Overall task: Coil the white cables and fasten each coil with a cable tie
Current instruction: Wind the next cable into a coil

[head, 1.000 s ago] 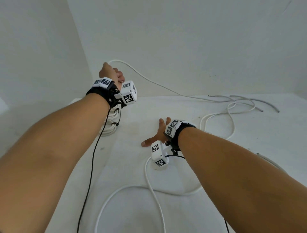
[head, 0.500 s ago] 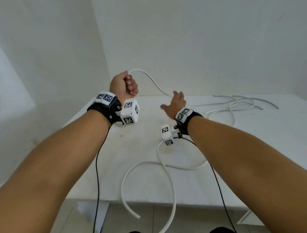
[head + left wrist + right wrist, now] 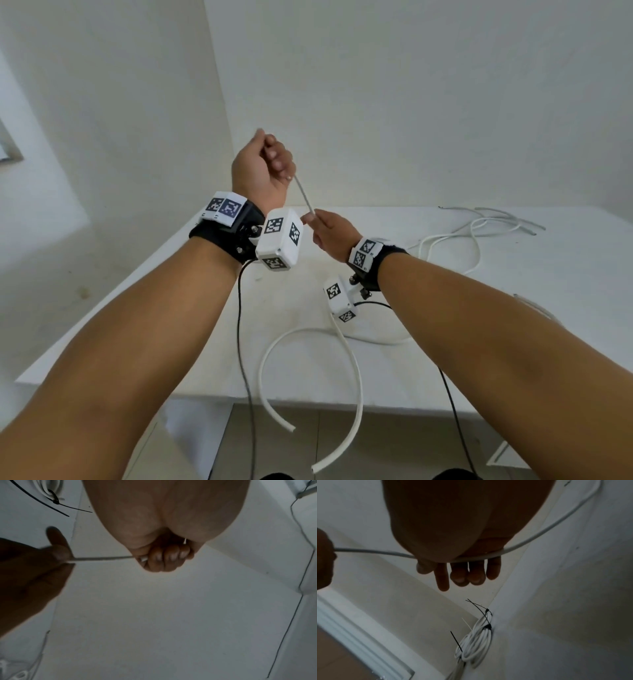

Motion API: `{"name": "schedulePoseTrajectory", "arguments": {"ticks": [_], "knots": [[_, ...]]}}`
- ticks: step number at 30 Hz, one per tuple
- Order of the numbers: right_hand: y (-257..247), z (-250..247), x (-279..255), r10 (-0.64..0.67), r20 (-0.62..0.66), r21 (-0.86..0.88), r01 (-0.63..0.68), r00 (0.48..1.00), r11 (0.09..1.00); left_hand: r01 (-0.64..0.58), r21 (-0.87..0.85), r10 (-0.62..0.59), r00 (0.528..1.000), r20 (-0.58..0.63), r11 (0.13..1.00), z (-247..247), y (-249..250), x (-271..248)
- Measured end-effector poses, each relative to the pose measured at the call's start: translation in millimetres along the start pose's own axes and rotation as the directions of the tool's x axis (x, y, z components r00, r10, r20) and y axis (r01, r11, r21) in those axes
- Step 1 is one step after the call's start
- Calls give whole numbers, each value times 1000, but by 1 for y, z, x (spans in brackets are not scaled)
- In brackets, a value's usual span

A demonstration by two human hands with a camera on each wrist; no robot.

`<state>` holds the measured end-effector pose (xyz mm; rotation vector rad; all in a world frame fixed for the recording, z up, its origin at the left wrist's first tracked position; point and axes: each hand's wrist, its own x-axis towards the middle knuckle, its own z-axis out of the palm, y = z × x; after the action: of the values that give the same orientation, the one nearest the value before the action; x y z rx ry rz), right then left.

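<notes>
My left hand (image 3: 263, 164) is raised above the table as a fist, gripping a thin white cable (image 3: 304, 195) near its end. The cable slants down to my right hand (image 3: 325, 229), which pinches it between thumb and fingers just below. In the left wrist view the cable (image 3: 102, 558) stretches taut from the left hand's fingers (image 3: 164, 559) to the right hand (image 3: 56, 555). In the right wrist view the cable (image 3: 556, 524) crosses the right hand's palm and arcs away to the right, with the fingers (image 3: 458, 574) hanging loosely beyond it.
A thicker white cable (image 3: 308, 332) loops on the white table (image 3: 565, 274) and hangs over the front edge. More loose cables (image 3: 479, 233) lie at the back right. A tied cable coil (image 3: 476, 642) with black ties sits by the wall corner.
Both hands have risen off the table. The left fist lifted the cable end higher and nearer. The right hand left the tabletop and took hold of the cable just below the left.
</notes>
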<state>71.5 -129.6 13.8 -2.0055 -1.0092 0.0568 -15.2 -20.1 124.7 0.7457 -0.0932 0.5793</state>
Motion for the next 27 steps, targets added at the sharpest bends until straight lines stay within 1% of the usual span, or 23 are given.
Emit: {"name": "schedulePoseTrajectory", "arguments": {"ticks": [1, 2, 3, 4, 5, 6, 7, 8, 10, 11, 13, 14, 15, 16, 18, 21, 22, 25, 27], "knots": [[0, -1, -4, -5, 19, -31, 6, 1000, 999, -73, -23, 72, 996, -45, 997, 0, 2, 3], [-2, -3, -7, -9, 43, -50, 12, 999, 999, -142, -7, 141, 986, -84, 990, -1, 3, 5], [-4, -4, -10, -18, 69, -69, 23, 997, 997, -207, 61, 213, 971, -106, 976, -4, 3, 7], [-7, -6, -14, -34, 103, -95, 44, 994, 994, -266, 187, 288, 952, -103, 946, -8, 1, 8], [-10, -8, -17, -56, 145, -128, 75, 988, 989, -317, 343, 360, 930, -69, 884, -13, -4, 7], [-14, -9, -20, -78, 190, -166, 111, 979, 980, -357, 498, 420, 907, -16, 790, -18, -10, 5], [-18, -10, -21, -93, 234, -208, 143, 968, 968, -382, 621, 456, 889, 43, 685, -24, -16, 3], [-23, -11, -24, -97, 273, -243, 166, 957, 956, -390, 707, 469, 878, 94, 589, -30, -22, 2], [-29, -13, -29, -115, 320, -277, 209, 940, 938, -386, 833, 438, 877, 198, 396, -44, -30, 1], [-29, -14, -31, -129, 328, -288, 229, 936, 930, -369, 886, 385, 889, 248, 281, -51, -33, 2], [-28, -19, -35, -149, 306, -305, 245, 940, 920, -320, 946, 219, 928, 301, 55, -64, -35, 0], [-27, -22, -36, -154, 283, -304, 241, 947, 922, -299, 954, 134, 945, 299, -22, -69, -37, -2], [-25, -25, -36, -158, 261, -304, 236, 952, 923, -284, 956, 59, 956, 288, -70, -74, -39, -4], [-26, -29, -36, -163, 252, -308, 238, 954, 921, -276, 956, -8, 961, 276, -100, -77, -41, -6], [-28, -37, -37, -177, 253, -313, 254, 951, 915, -270, 956, -136, 958, 254, -116, -77, -43, -12], [-30, -52, -37, -188, 221, -285, 247, 957, 926, -237, 970, -290, 934, 211, -58, -68, -44, -21], [-30, -57, -35, -191, 197, -282, 242, 962, 928, -202, 979, -332, 925, 186, -15, -64, -44, -24], [-29, -75, -33, -186, 126, -241, 212, 974, 947, -49, 984, -408, 906, 116, 169, -59, -47, -30], [-29, -86, -32, -168, 82, -193, 181, 982, 964, 23, 971, -419, 904, 81, 238, -58, -49, -32]]}}
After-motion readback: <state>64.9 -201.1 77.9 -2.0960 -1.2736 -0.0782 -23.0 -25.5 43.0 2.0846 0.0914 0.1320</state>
